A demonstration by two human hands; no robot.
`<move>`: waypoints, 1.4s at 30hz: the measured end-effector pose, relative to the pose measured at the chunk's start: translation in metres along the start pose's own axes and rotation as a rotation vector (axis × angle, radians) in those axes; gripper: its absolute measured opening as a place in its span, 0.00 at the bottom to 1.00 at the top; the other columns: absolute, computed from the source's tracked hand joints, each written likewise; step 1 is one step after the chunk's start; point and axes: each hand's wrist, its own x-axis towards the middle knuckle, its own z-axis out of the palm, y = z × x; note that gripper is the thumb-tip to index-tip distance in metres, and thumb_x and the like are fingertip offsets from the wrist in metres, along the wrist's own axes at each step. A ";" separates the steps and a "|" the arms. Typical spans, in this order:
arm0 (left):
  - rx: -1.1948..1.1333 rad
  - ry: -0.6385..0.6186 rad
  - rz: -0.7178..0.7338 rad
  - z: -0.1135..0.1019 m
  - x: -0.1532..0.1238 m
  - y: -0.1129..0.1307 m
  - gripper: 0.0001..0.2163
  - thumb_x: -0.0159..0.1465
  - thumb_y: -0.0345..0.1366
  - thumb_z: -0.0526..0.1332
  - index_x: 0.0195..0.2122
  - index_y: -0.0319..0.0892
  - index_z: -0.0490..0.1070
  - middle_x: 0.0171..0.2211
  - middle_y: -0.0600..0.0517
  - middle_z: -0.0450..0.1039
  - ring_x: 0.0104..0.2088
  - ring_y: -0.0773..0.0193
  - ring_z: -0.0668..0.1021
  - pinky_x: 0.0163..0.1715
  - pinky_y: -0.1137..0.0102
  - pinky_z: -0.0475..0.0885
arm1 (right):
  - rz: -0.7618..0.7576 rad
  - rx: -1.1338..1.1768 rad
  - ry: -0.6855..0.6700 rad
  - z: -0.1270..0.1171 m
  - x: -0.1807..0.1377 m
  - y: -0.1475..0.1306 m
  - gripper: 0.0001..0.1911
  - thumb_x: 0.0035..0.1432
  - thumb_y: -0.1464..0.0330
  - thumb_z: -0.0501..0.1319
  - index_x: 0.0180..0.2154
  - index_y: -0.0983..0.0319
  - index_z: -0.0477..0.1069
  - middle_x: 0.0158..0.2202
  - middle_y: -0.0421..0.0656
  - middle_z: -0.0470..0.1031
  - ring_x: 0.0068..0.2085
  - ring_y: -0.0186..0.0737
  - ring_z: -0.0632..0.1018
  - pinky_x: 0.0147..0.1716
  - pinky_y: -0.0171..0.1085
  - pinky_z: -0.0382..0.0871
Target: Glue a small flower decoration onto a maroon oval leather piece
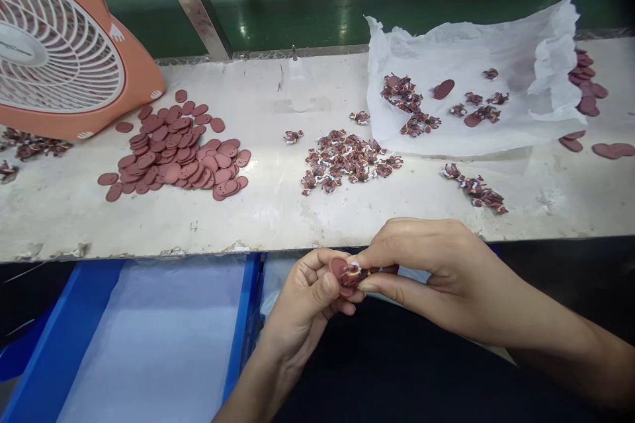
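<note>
Both hands meet just below the near edge of the workbench [278, 211]. Left hand [307, 297] pinches a maroon oval tag [338, 269] between thumb and fingers; right hand [426, 271] closes its fingertips on a small wired part [353, 273] pressed against that tag. On the bench: a heap of oval tags [178, 152] far left, a pile of wired parts [347, 160] centre, white paper [476, 79] far right. Orange fan [59, 46] at far left. Blue bin [74, 337] near left, lined with clear plastic.
</note>
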 end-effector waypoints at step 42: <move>-0.108 0.028 0.001 -0.003 -0.001 -0.005 0.16 0.51 0.44 0.71 0.29 0.37 0.69 0.23 0.55 0.69 0.23 0.73 0.74 0.23 0.82 0.71 | -0.037 -0.134 -0.064 0.003 0.005 -0.009 0.05 0.63 0.71 0.58 0.40 0.61 0.72 0.33 0.37 0.72 0.34 0.27 0.71 0.36 0.28 0.63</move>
